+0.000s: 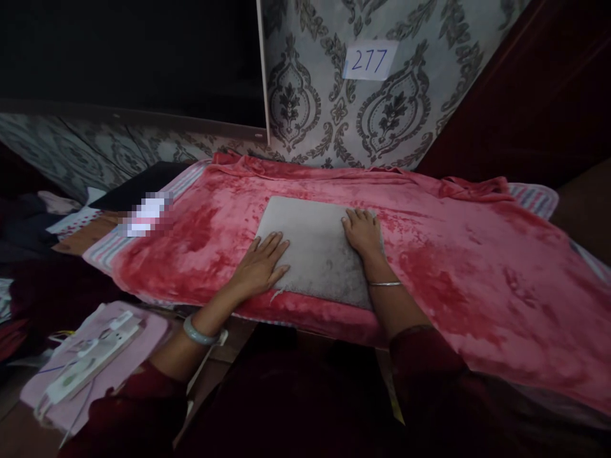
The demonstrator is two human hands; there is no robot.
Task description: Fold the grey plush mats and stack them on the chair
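Note:
A flat grey plush cloth (317, 245), roughly square, lies on a pink-red plush blanket (453, 254). My left hand (261, 264) rests flat over its left edge, fingers spread. Across the upper right corner of the cloth lies my right hand (363, 232), also flat with its fingers stretched out. Neither hand grips anything. A few loose white threads (275, 294) stick out at the lower left corner of the cloth. Whether it is a single layer or folded, I cannot tell.
Beneath the blanket, a striped cover (534, 197) shows at the table's corners. A dark screen (133, 57) hangs over the back left. A power strip (93, 359) sits on a pink padded seat (153, 327) at lower left. A paper marked 277 (370, 60) is on the wall.

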